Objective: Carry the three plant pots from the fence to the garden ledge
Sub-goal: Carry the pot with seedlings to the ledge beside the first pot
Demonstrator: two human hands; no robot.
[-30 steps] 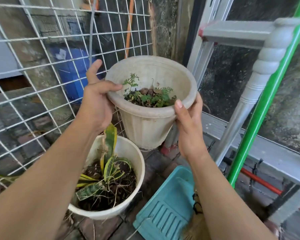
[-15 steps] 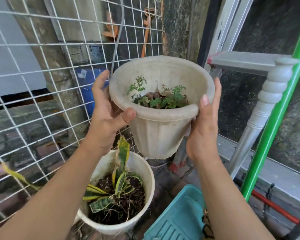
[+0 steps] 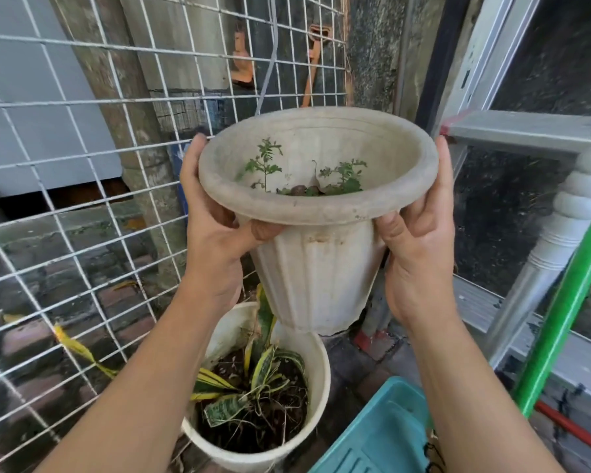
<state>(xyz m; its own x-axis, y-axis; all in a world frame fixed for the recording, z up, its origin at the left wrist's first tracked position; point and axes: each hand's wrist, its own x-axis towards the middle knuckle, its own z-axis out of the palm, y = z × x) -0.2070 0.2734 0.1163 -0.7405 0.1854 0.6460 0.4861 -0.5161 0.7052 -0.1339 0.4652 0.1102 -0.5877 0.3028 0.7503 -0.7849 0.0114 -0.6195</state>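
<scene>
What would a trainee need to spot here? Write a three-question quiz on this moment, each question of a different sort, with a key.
1. True or false: the ribbed, grey-white flared plastic pot is resting on the ground.
2. Multiple choice: how is that pot held? A) the left hand alone; B) both hands, the right hand on the opposite side, under the rim; C) by a hanging wire.
3. Fill in: directly below the raised pot stands a round white pot holding a ____-leaved plant with yellow edges, next to the white wire mesh fence.

Key: 1 false; 2 B; 3 striped.
</scene>
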